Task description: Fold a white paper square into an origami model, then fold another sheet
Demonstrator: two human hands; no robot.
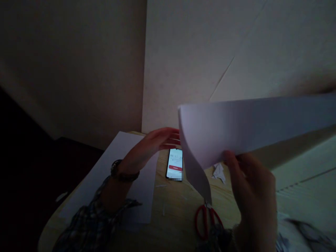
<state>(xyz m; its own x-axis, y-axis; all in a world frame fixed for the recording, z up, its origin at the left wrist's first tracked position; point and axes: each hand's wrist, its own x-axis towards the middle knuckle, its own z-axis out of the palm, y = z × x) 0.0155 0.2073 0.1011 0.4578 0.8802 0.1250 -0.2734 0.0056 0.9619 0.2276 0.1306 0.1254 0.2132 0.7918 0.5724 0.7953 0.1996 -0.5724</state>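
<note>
A folded or curled sheet of white paper (252, 122) is raised above the table, stretching off to the right edge of the view. My right hand (253, 189) pinches its lower edge between thumb and fingers. My left hand (154, 143), wearing a dark wristband, reaches toward the sheet's left edge with fingers stretched out; the fingertips pass behind the paper. Below the sheet lie scissors (204, 220) with red handles, their blades mostly hidden. Between the hands a phone (175, 165) shows a timer-like screen, its right side partly covered by the paper.
More white paper (136, 196) lies flat on the left of the wooden table (173, 213). A crumpled paper scrap (218, 173) is behind my right hand, and thin paper strips lie near the phone. A pale wall (196, 52) rises directly behind the table.
</note>
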